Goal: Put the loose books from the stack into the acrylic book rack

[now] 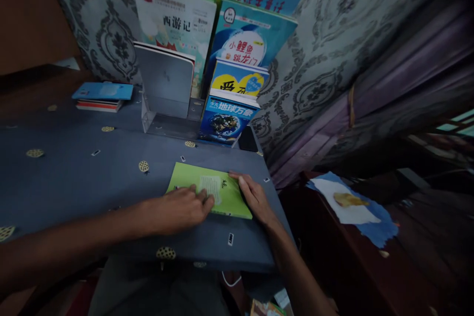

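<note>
A thin green book [192,177] lies flat on the cloth-covered table, a pale printed block on its cover. Across its lower left part rests my left hand [188,208], palm down, with its fingers loosely bent and apart on the cover. At the book's right edge is my right hand [255,199], fingertips on the upper right corner and side, gripping that edge. The undersides of both hands are hidden.
Behind the book, a clear stand [168,127] holds a grey-backed book [166,79] and a blue globe-cover book [225,121], with more picture books standing behind. A small stack of books [103,90] lies left. A dark phone-like object [248,139] sits near the table's right edge.
</note>
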Tool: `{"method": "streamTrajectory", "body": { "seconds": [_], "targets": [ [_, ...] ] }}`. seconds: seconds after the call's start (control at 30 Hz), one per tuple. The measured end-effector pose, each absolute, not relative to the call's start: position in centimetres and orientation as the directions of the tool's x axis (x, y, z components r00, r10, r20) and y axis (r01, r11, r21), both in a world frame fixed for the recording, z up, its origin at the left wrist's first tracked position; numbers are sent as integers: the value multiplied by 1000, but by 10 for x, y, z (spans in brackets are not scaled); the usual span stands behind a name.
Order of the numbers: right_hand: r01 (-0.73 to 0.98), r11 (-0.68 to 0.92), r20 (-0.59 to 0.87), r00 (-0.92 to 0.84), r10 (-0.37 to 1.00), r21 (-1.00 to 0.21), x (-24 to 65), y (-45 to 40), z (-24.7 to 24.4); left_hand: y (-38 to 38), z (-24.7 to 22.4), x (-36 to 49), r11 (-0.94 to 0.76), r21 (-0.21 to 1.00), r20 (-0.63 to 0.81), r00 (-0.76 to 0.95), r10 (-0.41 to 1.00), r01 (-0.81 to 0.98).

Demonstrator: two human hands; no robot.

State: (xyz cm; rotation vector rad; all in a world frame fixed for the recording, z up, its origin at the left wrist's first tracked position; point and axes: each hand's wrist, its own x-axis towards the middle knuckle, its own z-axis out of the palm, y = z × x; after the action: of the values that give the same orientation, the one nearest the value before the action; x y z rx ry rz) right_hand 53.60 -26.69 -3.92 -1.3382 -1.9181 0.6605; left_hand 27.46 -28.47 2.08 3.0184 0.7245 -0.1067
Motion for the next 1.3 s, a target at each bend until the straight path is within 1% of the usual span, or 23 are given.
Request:
{"method": "streamTrajectory", "body": {
  "seconds": [0.1,0.17,0.23,0.3,0.37,0.4,0.43,0.47,0.53,0.57,0.63,0.67,0.73,0.8,0.83,0.9,0.93,0.97,1.03,1.1,1.17,1.23,1.3],
  "targets": [
    [509,203,149,-146,978,-836,536,-268,-35,-280,38,259,-788,272,-113,832,543,552],
    [383,117,82,-107,991,-916,535,-268,-35,-276,43,249,-664,439,-110,769,629,606],
    [200,76,59,-88,994,-977,533,-265,-36,-271,41,241,-561,598,-43,722,690,572],
    [-9,69,69,-46,997,-998,528,-262,-38,-265,35,234,-453,769,36,677,735,451],
    [-168,61,64,-13,998,-984,519,-259,-38,-259,28,232,-258,934,51,621,782,249],
    [-212,54,59,-15,998,-976,513,-259,-37,-257,25,232,-135,983,36,588,808,126],
    [-230,45,55,-36,998,-972,507,-259,-36,-256,23,233,-17,1000,13,556,831,3],
    [-223,35,52,-72,996,-974,501,-259,-34,-255,22,236,81,991,-12,526,851,-109],
    [-171,19,45,-150,988,-985,490,-261,-30,-255,21,240,211,939,-62,471,880,-271],
    [-150,11,38,-179,983,-989,486,-262,-27,-256,20,242,253,913,-91,445,891,-319],
    [-131,-17,10,-209,978,-991,482,-264,-21,-257,17,244,320,880,-163,411,897,-350],
    [-126,-37,-10,-215,977,-991,481,-265,-18,-257,14,243,349,875,-201,405,892,-334],
    [-102,-85,-60,-226,972,-991,484,-266,-14,-255,5,239,393,889,-271,420,866,-235],
    [-58,-139,-122,-233,965,-989,488,-267,-14,-252,-3,231,388,921,-328,456,827,-41],
    [-33,-168,-156,-233,960,-985,490,-267,-16,-250,-6,226,348,933,-347,468,812,88],
    [25,-219,-219,-226,949,-975,494,-266,-22,-245,-8,217,174,912,-344,462,818,370],
    [60,-235,-242,-218,945,-970,495,-266,-26,-241,-8,213,50,865,-309,451,837,499],
    [100,-240,-256,-206,944,-966,497,-265,-29,-237,-8,209,-80,793,-250,443,861,604],
    [194,-230,-266,-190,945,-954,500,-263,-32,-227,-6,206,-288,621,-101,438,893,729],
    [329,-207,-276,-177,945,-921,503,-262,-31,-215,-7,207,-404,502,31,451,892,765],
    [521,-141,-234,-116,965,-842,505,-262,-25,-204,-11,210,-481,463,131,480,868,744],
    [701,-37,-92,-42,995,-712,501,-263,-17,-195,-19,213,-544,460,200,515,834,702],
    [794,80,57,-57,997,-603,491,-264,-11,-190,-28,214,-583,451,245,534,809,676]
  ]
}}
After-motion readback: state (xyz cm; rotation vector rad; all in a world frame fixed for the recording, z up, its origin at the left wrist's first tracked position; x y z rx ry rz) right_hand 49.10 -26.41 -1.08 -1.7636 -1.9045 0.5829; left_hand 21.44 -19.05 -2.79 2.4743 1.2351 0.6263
